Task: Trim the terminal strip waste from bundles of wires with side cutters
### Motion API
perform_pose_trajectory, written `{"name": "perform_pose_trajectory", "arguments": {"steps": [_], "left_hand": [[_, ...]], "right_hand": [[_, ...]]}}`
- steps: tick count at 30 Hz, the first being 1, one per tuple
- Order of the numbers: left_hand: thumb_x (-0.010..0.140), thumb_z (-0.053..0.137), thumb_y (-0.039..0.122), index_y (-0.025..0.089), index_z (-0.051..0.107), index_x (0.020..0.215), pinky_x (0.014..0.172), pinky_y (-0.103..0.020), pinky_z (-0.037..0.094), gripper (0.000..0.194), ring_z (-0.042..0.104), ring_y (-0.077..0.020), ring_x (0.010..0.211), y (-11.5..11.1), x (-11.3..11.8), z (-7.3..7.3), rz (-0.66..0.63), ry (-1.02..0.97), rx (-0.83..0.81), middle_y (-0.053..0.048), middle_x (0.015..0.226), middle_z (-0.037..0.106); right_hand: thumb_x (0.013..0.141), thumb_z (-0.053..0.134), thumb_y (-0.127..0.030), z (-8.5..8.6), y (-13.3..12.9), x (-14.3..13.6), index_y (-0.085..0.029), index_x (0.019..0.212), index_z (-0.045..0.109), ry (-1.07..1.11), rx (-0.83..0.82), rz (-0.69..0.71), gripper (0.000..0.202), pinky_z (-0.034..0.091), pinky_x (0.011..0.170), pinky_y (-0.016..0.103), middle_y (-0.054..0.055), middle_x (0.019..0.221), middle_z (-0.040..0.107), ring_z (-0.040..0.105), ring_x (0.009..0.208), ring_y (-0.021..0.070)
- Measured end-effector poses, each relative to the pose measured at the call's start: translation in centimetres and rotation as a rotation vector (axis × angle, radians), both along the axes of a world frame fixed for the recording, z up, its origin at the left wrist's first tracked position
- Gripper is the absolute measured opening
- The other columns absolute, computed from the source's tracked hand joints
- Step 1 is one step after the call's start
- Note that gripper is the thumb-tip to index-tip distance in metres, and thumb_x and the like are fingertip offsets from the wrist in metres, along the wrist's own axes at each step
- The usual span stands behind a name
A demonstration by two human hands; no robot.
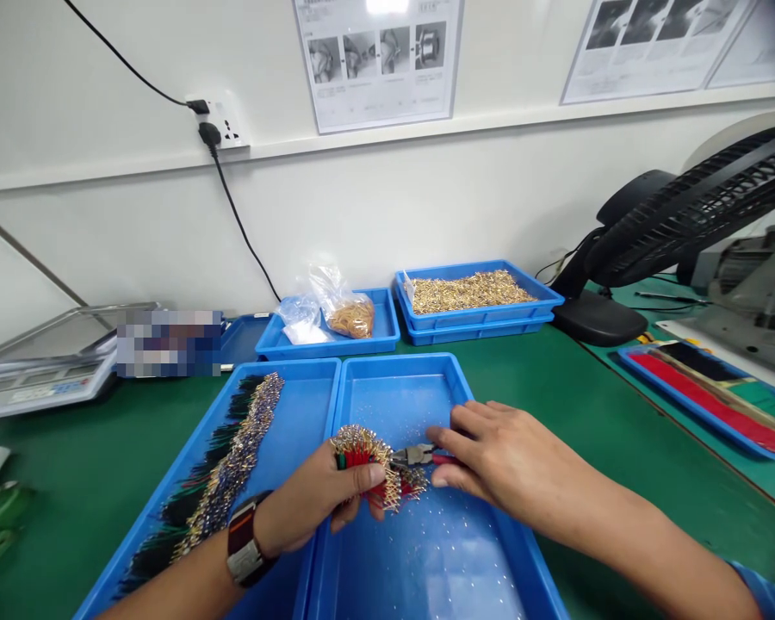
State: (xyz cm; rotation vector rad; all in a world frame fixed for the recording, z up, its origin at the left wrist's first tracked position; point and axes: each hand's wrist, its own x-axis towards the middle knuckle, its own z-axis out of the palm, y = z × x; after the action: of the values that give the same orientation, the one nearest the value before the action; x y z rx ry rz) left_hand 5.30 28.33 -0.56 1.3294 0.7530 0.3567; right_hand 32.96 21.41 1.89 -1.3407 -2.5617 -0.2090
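My left hand [326, 491] is closed around a bundle of red wires with gold metal terminals [365, 448], and a bit of green shows at its side. In my right hand [491, 448] are pliers [417, 455] with a red handle, their metal jaws at the bundle's terminal ends. Whether the jaws grip a terminal I cannot tell. Both hands are over the right blue tray [426, 551], whose floor is strewn with small shiny bits. Left of it, a second blue tray [310, 387] holds a long row of dark wire bundles [232, 465] with metal ends.
Behind stand a blue tray [387, 323] with plastic bags [349, 314] and stacked trays [478, 325] of gold terminals [465, 293]. A black fan [691, 211] and a tray of coloured wires [703, 396] are at right. A scale [45, 379] is at left.
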Motion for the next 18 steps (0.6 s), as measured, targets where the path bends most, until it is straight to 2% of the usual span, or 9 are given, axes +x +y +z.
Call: {"name": "perform_pose_trajectory", "arguments": {"steps": [6, 13, 18], "left_hand": [[0.092, 0.074, 0.06, 0.014, 0.069, 0.079, 0.038, -0.021, 0.021, 0.049, 0.038, -0.004, 0.039, -0.08, 0.07, 0.21, -0.01, 0.005, -0.049, -0.004, 0.069, 0.074], [0.094, 0.072, 0.061, 0.016, 0.066, 0.082, 0.043, -0.022, 0.024, 0.047, 0.039, -0.0062, 0.044, -0.16, 0.51, -0.38, 0.137, 0.019, 0.083, -0.001, 0.067, 0.071], [0.094, 0.073, 0.061, 0.015, 0.068, 0.08, 0.046, -0.023, 0.027, 0.048, 0.039, -0.0067, 0.048, -0.11, 0.4, -0.21, 0.081, -0.013, 0.079, -0.001, 0.068, 0.07]], "right_hand": [[0.111, 0.046, -0.058, 0.16, -0.11, -0.14, -0.02, 0.114, 0.07, 0.03, -0.03, 0.025, 0.045, 0.037, 0.064, 0.037, 0.004, 0.086, 0.062, 0.06, 0.073, 0.0241], [0.113, 0.044, -0.056, 0.42, -0.6, -0.48, -0.021, 0.098, 0.068, 0.04, -0.157, 0.027, 0.044, 0.028, 0.059, 0.036, 0.002, 0.081, 0.061, 0.057, 0.066, 0.0206], [0.112, 0.041, -0.061, 0.89, -0.54, -0.23, -0.022, 0.107, 0.07, 0.09, -0.167, 0.027, 0.049, 0.029, 0.06, 0.036, 0.002, 0.083, 0.062, 0.058, 0.067, 0.0206]]}}
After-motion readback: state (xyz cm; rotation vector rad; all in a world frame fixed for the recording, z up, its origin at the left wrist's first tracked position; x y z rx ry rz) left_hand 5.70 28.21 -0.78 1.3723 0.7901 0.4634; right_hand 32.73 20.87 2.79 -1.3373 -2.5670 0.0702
